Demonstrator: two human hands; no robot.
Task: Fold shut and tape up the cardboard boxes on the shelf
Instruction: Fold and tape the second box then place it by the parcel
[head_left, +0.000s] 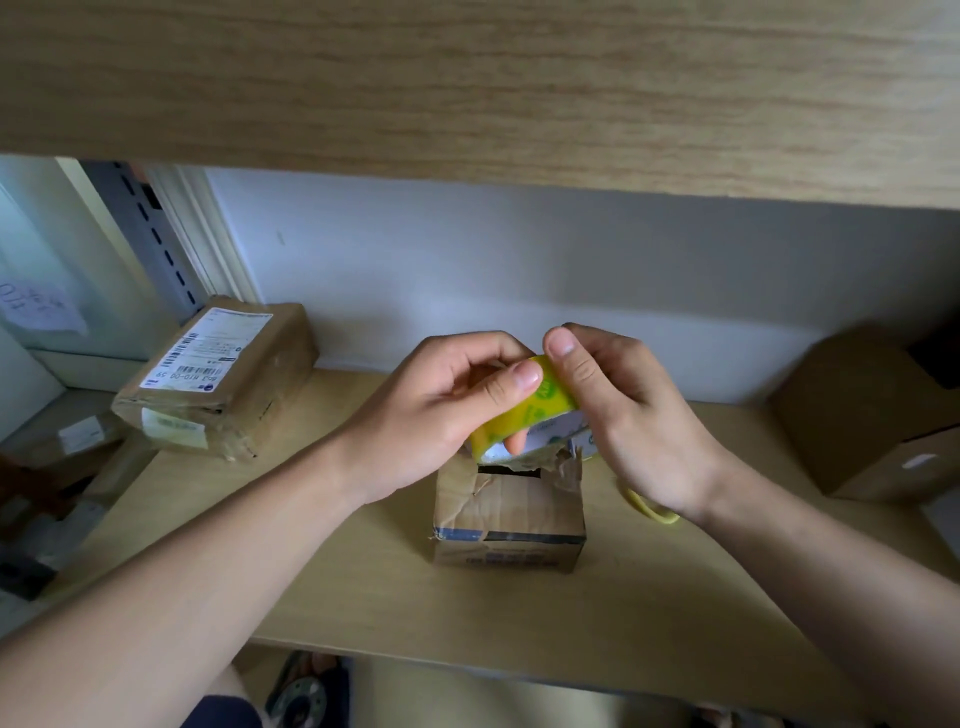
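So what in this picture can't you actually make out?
- Head view: the far side of the small box and what is inside it, hidden by both hands and the tape roll.
- A yellow thing on the shelf, mostly covered by the right hand; only a curved edge shows.
- Print on the labelled parcel: too small to read.
- The box at right: blurred.
- The tape's loose end: lost under the left hand.

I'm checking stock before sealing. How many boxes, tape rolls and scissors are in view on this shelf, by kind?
Cardboard boxes: 3 (small open box, labelled parcel, plain box at right)
Tape rolls: 1 (yellow roll, held in both hands)
Scissors: 1 (only a yellow handle shows)
Total: 5
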